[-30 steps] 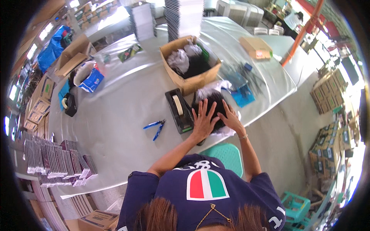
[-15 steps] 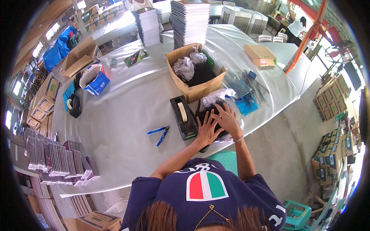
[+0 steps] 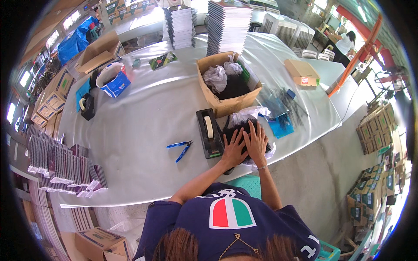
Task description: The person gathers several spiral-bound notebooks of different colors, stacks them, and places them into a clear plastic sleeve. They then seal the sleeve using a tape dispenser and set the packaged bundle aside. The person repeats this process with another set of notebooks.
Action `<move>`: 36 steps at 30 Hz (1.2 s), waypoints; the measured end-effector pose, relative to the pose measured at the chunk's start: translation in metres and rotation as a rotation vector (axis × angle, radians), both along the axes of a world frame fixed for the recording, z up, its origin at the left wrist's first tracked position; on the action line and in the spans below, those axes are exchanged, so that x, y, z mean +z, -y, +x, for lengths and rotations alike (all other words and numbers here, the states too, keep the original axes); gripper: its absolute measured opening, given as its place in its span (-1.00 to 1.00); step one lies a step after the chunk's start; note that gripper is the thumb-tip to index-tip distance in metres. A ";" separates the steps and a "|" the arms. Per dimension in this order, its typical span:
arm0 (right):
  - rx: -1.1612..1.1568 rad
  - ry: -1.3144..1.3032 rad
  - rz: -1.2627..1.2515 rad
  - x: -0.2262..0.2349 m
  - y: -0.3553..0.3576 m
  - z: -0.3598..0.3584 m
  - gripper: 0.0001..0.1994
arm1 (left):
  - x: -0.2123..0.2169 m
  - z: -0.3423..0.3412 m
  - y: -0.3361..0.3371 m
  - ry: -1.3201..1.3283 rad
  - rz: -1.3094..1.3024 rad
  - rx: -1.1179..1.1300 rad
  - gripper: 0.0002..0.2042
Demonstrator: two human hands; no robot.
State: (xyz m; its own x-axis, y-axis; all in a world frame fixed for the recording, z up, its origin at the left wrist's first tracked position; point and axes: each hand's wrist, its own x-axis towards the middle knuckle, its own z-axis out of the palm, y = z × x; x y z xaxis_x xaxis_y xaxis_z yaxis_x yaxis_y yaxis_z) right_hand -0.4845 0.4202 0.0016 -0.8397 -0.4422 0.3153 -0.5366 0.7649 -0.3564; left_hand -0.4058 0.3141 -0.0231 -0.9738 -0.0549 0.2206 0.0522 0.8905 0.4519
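My left hand (image 3: pixel 234 150) lies flat with its fingers spread on a bundle of black, ridged strips that look like plastic binding coils (image 3: pixel 241 125). Beside it, my right hand (image 3: pixel 257 142) rests on the same bundle, fingers stretched out. White plastic wrap (image 3: pixel 250 115) shows beyond and beneath the bundle; most of the strips are hidden under my palms. Just left of my left hand stands a black tape dispenser (image 3: pixel 209 134) with a roll in it. Blue-handled cutting pliers (image 3: pixel 180 149) lie farther left, touched by neither hand.
An open cardboard box (image 3: pixel 229 102) holding black strips and crumpled plastic stands beyond my hands. Loose black strips and a blue packet (image 3: pixel 281 126) lie to the right. Tall book stacks (image 3: pixel 228 28) rise at the back; bundled notebooks (image 3: pixel 65 167) sit at the left edge.
My right hand has come down from bent fingers near my left fingertips to lying flat beside the left hand. My left hand stays on the bundle. The whole view has shifted slightly.
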 end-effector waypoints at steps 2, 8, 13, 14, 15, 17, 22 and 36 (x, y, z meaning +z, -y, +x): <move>-0.009 -0.014 0.003 0.001 0.000 0.000 -0.45 | 0.004 -0.001 0.000 0.044 -0.004 -0.002 -0.26; -0.024 -0.012 0.033 0.001 -0.001 0.001 -0.45 | 0.012 0.009 -0.007 0.055 -0.014 0.044 -0.26; -0.021 -0.034 0.008 0.001 -0.004 0.002 -0.44 | 0.017 0.038 -0.025 0.016 -0.012 0.075 -0.30; -0.028 -0.026 0.004 0.004 -0.004 0.002 -0.44 | 0.020 0.044 -0.030 0.040 -0.018 0.078 -0.31; -0.035 -0.018 0.001 0.006 -0.004 0.003 -0.44 | 0.028 0.051 -0.035 0.087 -0.071 0.092 -0.31; -0.045 -0.038 -0.001 0.005 -0.004 0.002 -0.45 | 0.025 0.066 -0.041 0.012 -0.016 0.076 -0.34; -0.024 -0.085 0.028 -0.002 -0.004 0.003 -0.45 | 0.022 0.115 -0.038 -0.164 -0.028 -0.014 -0.48; 0.015 -0.161 0.212 -0.017 -0.010 -0.008 -0.25 | -0.075 0.512 -0.074 0.367 0.182 1.035 -0.51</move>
State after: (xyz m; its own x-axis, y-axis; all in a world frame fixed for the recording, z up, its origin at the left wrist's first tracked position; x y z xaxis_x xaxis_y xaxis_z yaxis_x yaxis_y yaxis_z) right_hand -0.4923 0.4300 -0.0159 -0.7792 -0.5246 0.3429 -0.5852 0.8049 -0.0983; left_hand 0.1067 0.3878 -0.0982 -0.4440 -0.8807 -0.1652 -0.8409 0.3459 0.4162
